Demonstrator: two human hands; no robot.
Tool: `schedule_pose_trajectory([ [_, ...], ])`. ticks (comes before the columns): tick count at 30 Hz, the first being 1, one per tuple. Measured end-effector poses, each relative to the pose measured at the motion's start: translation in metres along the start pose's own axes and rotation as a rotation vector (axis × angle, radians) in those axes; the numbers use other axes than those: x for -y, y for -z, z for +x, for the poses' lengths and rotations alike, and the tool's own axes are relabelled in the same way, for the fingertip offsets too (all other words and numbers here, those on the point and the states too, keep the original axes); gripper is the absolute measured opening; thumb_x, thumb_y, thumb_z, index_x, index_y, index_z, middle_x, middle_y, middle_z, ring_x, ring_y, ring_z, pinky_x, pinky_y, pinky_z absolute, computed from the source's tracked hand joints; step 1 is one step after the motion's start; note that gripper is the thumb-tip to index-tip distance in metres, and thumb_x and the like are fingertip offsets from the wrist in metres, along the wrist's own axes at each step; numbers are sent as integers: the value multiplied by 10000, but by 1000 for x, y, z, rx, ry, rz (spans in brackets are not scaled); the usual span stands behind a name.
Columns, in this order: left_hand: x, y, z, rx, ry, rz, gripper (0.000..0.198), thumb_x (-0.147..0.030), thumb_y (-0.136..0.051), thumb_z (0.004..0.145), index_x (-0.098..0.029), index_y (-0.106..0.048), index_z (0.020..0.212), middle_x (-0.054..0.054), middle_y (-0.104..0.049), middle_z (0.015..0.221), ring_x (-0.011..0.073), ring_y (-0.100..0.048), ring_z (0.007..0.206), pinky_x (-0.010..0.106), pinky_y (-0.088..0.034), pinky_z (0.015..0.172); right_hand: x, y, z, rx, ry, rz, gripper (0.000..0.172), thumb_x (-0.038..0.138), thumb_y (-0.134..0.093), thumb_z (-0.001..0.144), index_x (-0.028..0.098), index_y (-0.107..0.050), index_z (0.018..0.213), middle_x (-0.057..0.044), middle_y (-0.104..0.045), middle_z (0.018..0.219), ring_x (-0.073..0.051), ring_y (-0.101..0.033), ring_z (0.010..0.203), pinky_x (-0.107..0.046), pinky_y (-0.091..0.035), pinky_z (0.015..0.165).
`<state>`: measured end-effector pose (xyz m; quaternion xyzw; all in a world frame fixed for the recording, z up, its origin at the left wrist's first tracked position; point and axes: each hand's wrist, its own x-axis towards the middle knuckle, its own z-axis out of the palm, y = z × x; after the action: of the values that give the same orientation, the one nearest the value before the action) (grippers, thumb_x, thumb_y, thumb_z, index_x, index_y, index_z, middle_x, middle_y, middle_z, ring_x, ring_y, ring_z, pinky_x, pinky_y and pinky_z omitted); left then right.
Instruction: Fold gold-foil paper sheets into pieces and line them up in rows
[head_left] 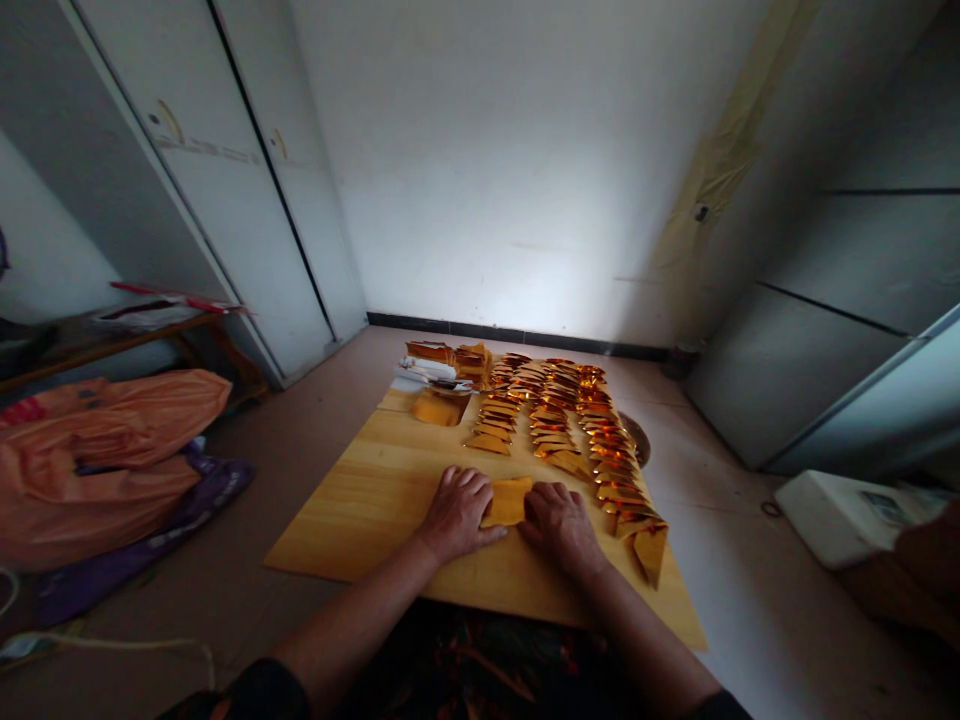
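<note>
A small piece of gold paper (508, 502) lies low over the wooden board, between my two hands. My left hand (459, 510) grips its left edge with the fingers curled. At the right edge, my right hand (559, 522) has its fingers closed on the paper too. Beyond the hands, folded gold foil pieces (551, 415) overlap in several rows. One row (619, 465) runs down the right side toward me, ending in a larger folded piece (651, 550). A flat stack of gold paper (439, 407) sits at the far left of the board.
The wooden board (352, 510) is in front of my lap. White wrapped items (427, 370) lie at its far left corner. A round metal basin (636, 438) is partly hidden behind the right edge. Orange bags (112, 460) are on the floor at left; a white box (832, 515) stands at right.
</note>
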<state>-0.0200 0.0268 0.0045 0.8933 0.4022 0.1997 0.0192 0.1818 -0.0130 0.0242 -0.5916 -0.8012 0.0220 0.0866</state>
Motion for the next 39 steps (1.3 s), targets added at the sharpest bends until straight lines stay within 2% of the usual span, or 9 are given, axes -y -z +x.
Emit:
schedule_pose_trajectory([
  [6,5,4,-2,26,-36,-28,370,-510,-714,685,-218,-601,881,50,-647,1049,241,-532,981,434,-309,912,-6,-5,2,-45,44,-7,119,357,-630,833,241,-615,855,-27,-625,1001,-204,-516,954,-311,-331,754],
  [11,10,1,-6,14,-15,-78,330,-448,-692,718,-235,-619,960,51,-636,1160,247,-535,1025,422,-328,885,-10,-11,2,-119,81,-16,111,350,-593,870,246,-630,878,-38,-631,963,-201,-520,933,-310,-336,743],
  [15,11,-1,-7,-5,-15,-88,273,-430,-635,770,-235,-632,961,53,-640,1159,243,-541,1023,417,-339,881,-10,-12,1,-139,97,-16,124,350,-566,891,249,-638,900,-39,-633,952,-195,-519,932,-305,-337,753],
  [19,9,0,-7,6,-20,-85,268,-424,-641,758,-227,-635,939,52,-636,1142,245,-535,1020,413,-349,880,-9,-11,0,-131,98,-9,116,336,-568,890,241,-634,901,-38,-634,958,-192,-524,929,-309,-341,774],
  [23,8,4,-7,17,-13,-86,253,-387,-664,729,-215,-623,910,58,-632,1131,248,-529,1011,414,-349,886,-11,-14,-2,-163,95,37,117,315,-579,878,226,-631,935,-57,-625,1065,-201,-525,965,-316,-353,797],
  [26,8,4,-7,20,-21,-86,253,-384,-659,736,-215,-622,922,59,-628,1134,247,-528,1012,415,-346,890,-12,-16,-3,-221,158,72,177,299,-581,874,222,-620,1028,-79,-600,1168,-214,-514,1022,-329,-357,837],
  [29,9,2,-7,15,-25,-92,260,-397,-635,764,-219,-629,952,60,-626,1133,240,-532,1013,409,-349,894,-11,-17,-3,-205,243,81,143,295,-568,889,241,-636,1002,-62,-634,1088,-204,-523,1000,-327,-353,847],
  [33,10,1,-8,5,-19,-99,256,-421,-612,790,-225,-638,952,55,-618,1163,238,-531,1035,404,-354,901,-9,-19,-2,-174,244,87,114,259,-544,909,243,-651,943,-28,-647,917,-171,-538,908,-299,-352,816],
  [39,14,-2,-10,-41,7,-91,423,-443,-635,761,-244,-607,1133,83,-569,1249,267,-503,1115,431,-355,948,-8,-28,-1,-223,241,60,154,251,-504,932,242,-657,919,-31,-637,891,-165,-528,892,-295,-347,803],
])
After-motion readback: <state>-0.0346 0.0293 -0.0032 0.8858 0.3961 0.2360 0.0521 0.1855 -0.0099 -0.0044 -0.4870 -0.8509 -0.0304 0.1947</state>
